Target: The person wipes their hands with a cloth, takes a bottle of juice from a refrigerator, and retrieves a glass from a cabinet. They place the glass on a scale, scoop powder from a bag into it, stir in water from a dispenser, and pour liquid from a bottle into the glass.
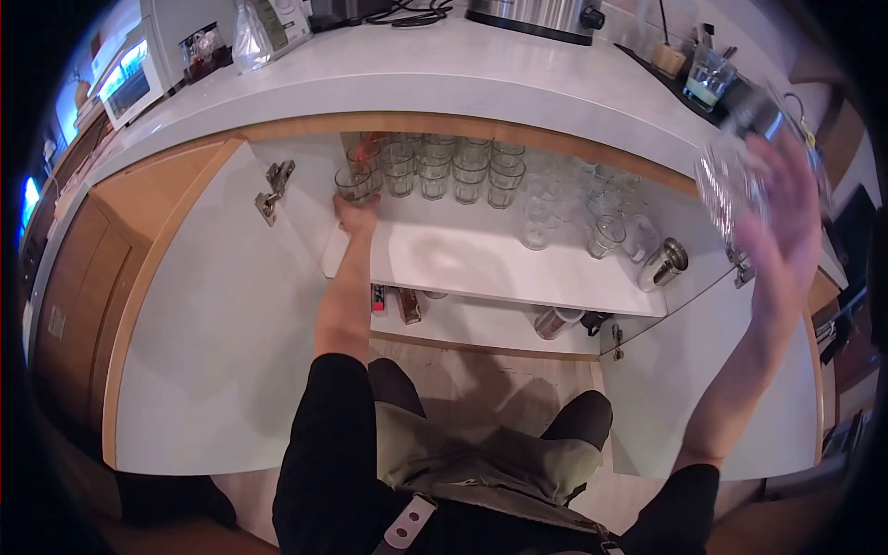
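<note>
My left hand (356, 213) reaches into the open cabinet and grips a clear drinking glass (352, 183) low down, at the left end of the upper shelf (435, 245). Beside it stand rows of similar stacked glasses (469, 176). Raised at the right, above the cabinet door, my right hand (786, 199) is blurred by motion. Between its thumb and fingers is a clear ribbed glass (726, 185), also smeared.
Glass mugs (541, 222) and a metal shaker (663, 264) stand on the shelf's right side. Both cabinet doors (203, 324) hang open around me. The countertop (416, 79) juts out above, carrying a steel appliance (536, 17) and a tumbler (709, 79). Below, a lower shelf holds a jar (557, 322).
</note>
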Action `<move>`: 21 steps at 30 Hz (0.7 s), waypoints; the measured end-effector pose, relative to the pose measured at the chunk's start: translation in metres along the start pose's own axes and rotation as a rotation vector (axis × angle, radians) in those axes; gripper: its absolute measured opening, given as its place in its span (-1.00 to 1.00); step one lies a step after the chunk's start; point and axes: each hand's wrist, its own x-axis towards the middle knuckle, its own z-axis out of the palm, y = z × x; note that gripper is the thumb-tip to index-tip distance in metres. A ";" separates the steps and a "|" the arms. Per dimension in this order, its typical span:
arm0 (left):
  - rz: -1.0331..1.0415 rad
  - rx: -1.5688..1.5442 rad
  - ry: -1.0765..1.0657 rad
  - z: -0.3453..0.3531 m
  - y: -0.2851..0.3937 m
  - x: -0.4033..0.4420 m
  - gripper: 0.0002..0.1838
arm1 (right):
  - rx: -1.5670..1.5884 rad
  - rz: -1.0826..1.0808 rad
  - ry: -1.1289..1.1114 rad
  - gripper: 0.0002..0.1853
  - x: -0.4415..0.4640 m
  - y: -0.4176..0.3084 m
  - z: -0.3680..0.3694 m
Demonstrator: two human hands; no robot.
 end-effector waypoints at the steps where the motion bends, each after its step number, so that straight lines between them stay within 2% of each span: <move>1: -0.010 0.001 0.012 0.002 -0.001 -0.007 -0.06 | -0.014 0.053 0.004 0.06 0.015 0.002 0.004; 2: -0.021 -0.001 0.028 0.002 -0.001 -0.015 -0.09 | -0.027 0.102 0.006 0.06 0.030 0.003 0.010; 4: 0.118 -0.267 -0.124 -0.016 0.013 -0.058 -0.16 | -0.044 0.186 -0.027 0.08 0.058 0.016 0.016; 6: 0.303 -0.195 -0.255 -0.076 0.088 -0.130 -0.24 | -0.054 0.253 -0.089 0.13 0.078 0.049 0.023; 8: 0.391 -0.281 -0.509 -0.118 0.121 -0.165 -0.20 | -0.135 0.289 -0.100 0.17 0.086 0.071 0.032; 11: 0.506 -0.541 -0.717 -0.170 0.182 -0.183 -0.14 | -0.151 0.313 -0.116 0.22 0.099 0.105 0.035; 13: 0.798 -0.678 -0.718 -0.188 0.229 -0.169 -0.06 | -0.171 0.306 -0.138 0.29 0.104 0.115 0.036; 15: 0.905 -0.694 -0.660 -0.209 0.281 -0.151 0.04 | -0.216 0.297 -0.149 0.24 0.110 0.134 0.036; 16: 0.914 -0.681 -0.537 -0.213 0.305 -0.145 0.10 | -0.238 0.293 -0.154 0.21 0.110 0.141 0.036; 17: 0.881 -0.648 -0.462 -0.217 0.333 -0.143 0.15 | -0.010 0.293 -0.258 0.04 0.107 0.139 0.035; 18: 0.844 -0.615 -0.391 -0.221 0.361 -0.141 0.20 | -0.125 0.141 -0.085 -0.01 0.096 0.127 0.038; 20: 1.013 -0.382 -0.230 -0.224 0.407 -0.111 -0.06 | -0.360 -0.183 0.269 -0.10 0.059 0.085 0.050; 21: 1.082 -0.332 -0.205 -0.219 0.421 -0.099 -0.25 | -0.228 -0.191 0.402 -0.33 0.030 0.077 0.055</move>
